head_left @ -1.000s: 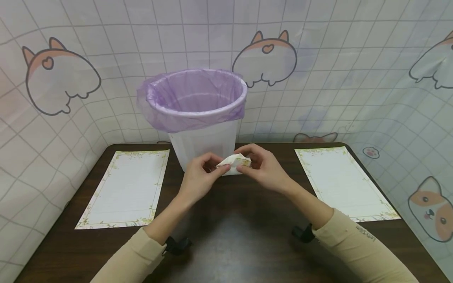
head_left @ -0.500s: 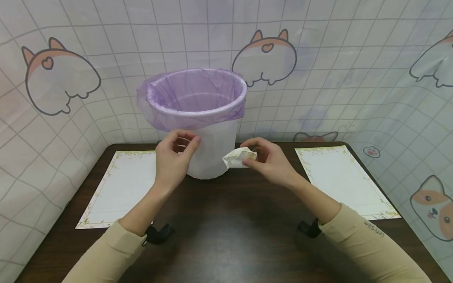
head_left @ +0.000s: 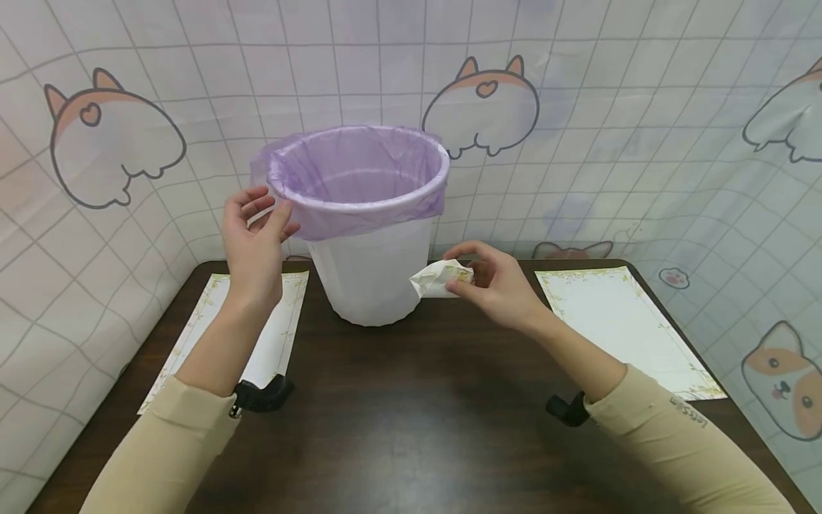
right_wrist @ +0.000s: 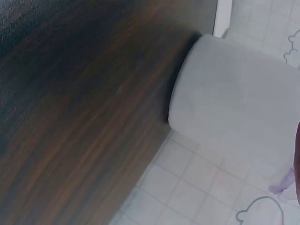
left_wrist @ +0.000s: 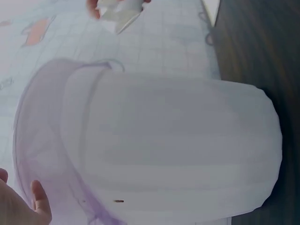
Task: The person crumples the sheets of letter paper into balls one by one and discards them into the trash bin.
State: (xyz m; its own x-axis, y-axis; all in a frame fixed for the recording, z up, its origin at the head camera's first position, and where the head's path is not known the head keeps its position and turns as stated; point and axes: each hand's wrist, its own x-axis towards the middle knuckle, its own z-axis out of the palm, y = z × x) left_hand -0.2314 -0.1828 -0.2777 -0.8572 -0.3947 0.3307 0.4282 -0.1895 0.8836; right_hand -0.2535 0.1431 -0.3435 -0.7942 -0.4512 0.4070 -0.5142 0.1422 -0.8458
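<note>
My right hand point(head_left: 497, 285) pinches a crumpled piece of paper point(head_left: 437, 277), white with a yellow-green print, to the right of a white trash can point(head_left: 372, 271). A purple trash bag point(head_left: 366, 218) lines the can and folds down over its rim. At the left side of that rim is my left hand point(head_left: 253, 239), its fingers loosely bent and parted beside the bag's overhang. The left wrist view shows the fingers of this hand point(left_wrist: 41, 199) in front of the bag, with nothing between them. Only a sliver of the right hand point(right_wrist: 297, 164) enters the right wrist view.
One sheet of white paper with a floral border point(head_left: 272, 350) lies left on the dark wooden table point(head_left: 398, 421), partly behind my left forearm. Another bordered sheet point(head_left: 623, 328) lies on the right. A tiled-pattern wall cloth point(head_left: 597, 143) rises behind and at both sides.
My left hand has let go of the crumpled paper and moved left and up to the trash can's rim. The right hand has shifted slightly right and up, still holding the paper.
</note>
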